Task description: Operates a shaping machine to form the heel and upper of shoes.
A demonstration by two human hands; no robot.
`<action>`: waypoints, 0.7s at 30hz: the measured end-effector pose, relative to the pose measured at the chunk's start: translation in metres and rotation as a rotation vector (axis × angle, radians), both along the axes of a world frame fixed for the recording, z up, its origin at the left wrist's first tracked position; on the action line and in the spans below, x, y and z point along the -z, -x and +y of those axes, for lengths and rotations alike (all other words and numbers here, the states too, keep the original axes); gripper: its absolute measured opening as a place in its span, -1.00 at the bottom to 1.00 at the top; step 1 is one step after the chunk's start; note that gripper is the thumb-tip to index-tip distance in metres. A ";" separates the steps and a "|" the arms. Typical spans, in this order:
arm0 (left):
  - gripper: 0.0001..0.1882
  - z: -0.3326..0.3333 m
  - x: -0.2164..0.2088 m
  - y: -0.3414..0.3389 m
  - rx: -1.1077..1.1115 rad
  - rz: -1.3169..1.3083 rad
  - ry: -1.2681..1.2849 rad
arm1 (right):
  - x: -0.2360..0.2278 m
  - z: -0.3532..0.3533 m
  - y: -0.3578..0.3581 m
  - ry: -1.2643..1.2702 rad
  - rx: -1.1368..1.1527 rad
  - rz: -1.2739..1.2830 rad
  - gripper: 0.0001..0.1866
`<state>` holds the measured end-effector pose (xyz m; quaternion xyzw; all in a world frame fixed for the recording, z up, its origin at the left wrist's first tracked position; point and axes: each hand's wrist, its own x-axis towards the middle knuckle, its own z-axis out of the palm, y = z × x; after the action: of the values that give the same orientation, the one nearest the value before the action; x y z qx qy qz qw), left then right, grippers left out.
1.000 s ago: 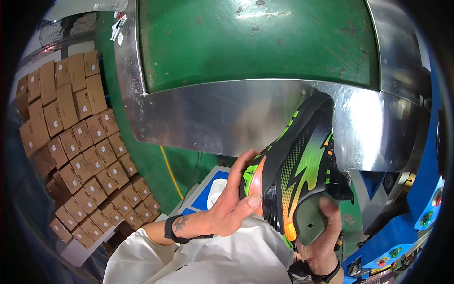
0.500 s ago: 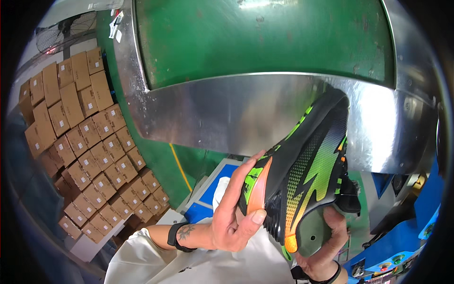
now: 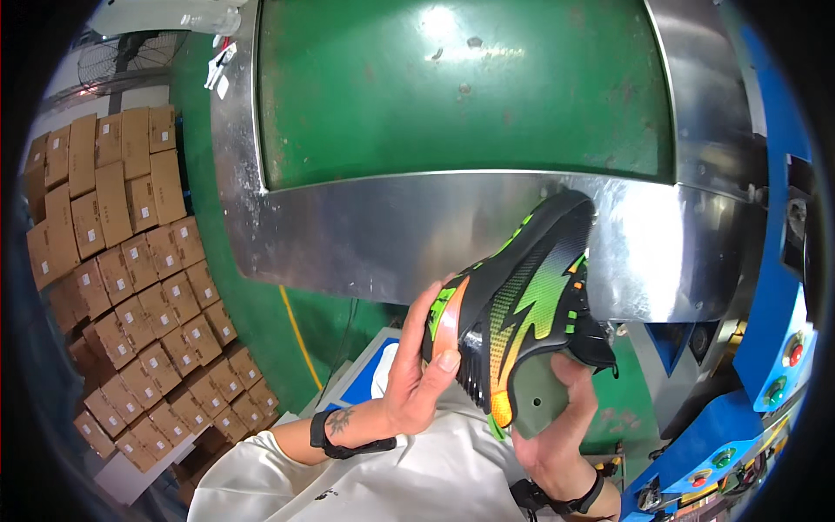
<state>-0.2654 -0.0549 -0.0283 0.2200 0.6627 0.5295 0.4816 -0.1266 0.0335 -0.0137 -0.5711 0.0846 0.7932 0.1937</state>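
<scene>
A black sports shoe (image 3: 515,291) with a green, yellow and orange patterned side is held tilted, its toe pointing away from me and its sole turned to the left. My left hand (image 3: 412,376) grips the heel end of the sole, thumb on the orange and green part and fingers behind it. A grey-green shoe last (image 3: 532,402) with a small hole fills the shoe's opening. My right hand (image 3: 561,426) is closed around that last by the collar. Whether the toe touches the metal behind it, I cannot tell.
A metal-edged table (image 3: 339,230) with a green surface lies ahead. Stacked cardboard boxes (image 3: 130,261) stand at the left. Blue machinery with control buttons (image 3: 774,374) is at the right. A fan (image 3: 126,56) and a clear plastic bottle (image 3: 213,19) are at the far left.
The view has shifted, so the table and machinery sit differently in it. The shoe and both hands appear slightly further left, with the grip unchanged.
</scene>
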 end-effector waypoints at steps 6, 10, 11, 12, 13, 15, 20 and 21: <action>-0.35 0.019 -0.009 -0.001 0.037 0.242 0.085 | -0.010 0.015 -0.002 0.033 -0.055 0.009 -0.56; -0.35 0.027 -0.016 -0.005 0.011 0.257 0.031 | -0.006 0.002 -0.003 -0.031 0.043 -0.054 -0.55; -0.35 0.024 -0.018 -0.006 0.006 0.264 0.032 | -0.009 -0.004 -0.005 -0.095 0.010 -0.100 -0.55; -0.36 0.019 -0.022 -0.007 0.023 0.283 0.042 | -0.014 -0.010 -0.006 -0.167 -0.021 -0.145 -0.55; -0.37 0.022 -0.014 -0.001 0.045 0.313 0.019 | -0.010 -0.008 0.000 -0.270 -0.038 -0.184 -0.54; -0.41 0.016 -0.007 -0.005 -0.048 0.246 0.057 | -0.007 0.003 0.013 -0.152 0.041 -0.112 -0.57; -0.43 0.018 -0.011 0.006 -0.068 -0.005 0.093 | -0.004 0.003 0.020 -0.110 0.074 -0.037 -0.59; -0.43 0.016 -0.006 0.008 -0.068 0.002 0.071 | -0.005 0.005 0.021 -0.131 0.075 -0.028 -0.59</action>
<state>-0.2733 -0.0387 -0.0221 0.1808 0.6888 0.5213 0.4702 -0.1476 0.0382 -0.0083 -0.5646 0.0510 0.7812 0.2615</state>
